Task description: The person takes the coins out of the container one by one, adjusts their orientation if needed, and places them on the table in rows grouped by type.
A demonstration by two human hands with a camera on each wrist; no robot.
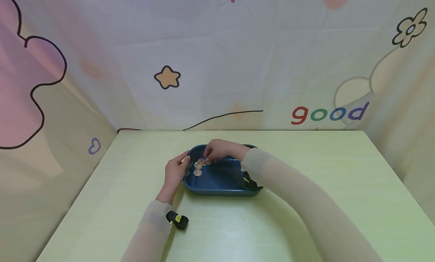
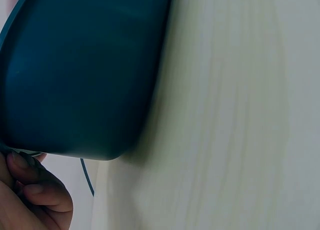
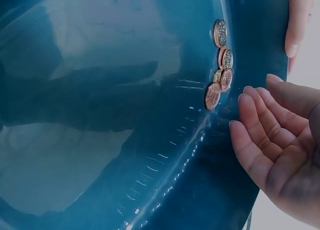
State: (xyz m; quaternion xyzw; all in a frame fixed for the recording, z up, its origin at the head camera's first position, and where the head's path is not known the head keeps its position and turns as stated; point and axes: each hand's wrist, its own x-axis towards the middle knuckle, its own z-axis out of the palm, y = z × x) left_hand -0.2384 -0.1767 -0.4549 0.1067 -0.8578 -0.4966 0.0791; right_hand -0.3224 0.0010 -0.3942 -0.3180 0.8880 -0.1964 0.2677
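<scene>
- The left hand [image 1: 174,172] grips the blue tray [image 1: 221,179] by its left edge.
- The right hand [image 1: 219,150], loosely bent, is by the coins [image 1: 198,173].
- They lie inside, near the left wall.
- Worktop [image 1: 238,231] spreads past every side.

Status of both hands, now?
Left hand: closed, gripping the glossy blue rounded tray at one end.
Right hand: open, holding nothing, near the round copper-coloured metal coins.

You show one left hand [image 1: 174,173] and one right hand [image 1: 219,150]. You wear two sleeves [image 1: 302,190] and two wrist cameras [image 1: 181,222]. You have one table [image 1: 224,231], one tray [image 1: 221,177] and at least five coins [image 3: 213,96]; overlaps hide the exact total. Your backdrop [image 1: 217,58] bears one outlined star [image 1: 167,77] and four letters [image 1: 330,114].
</scene>
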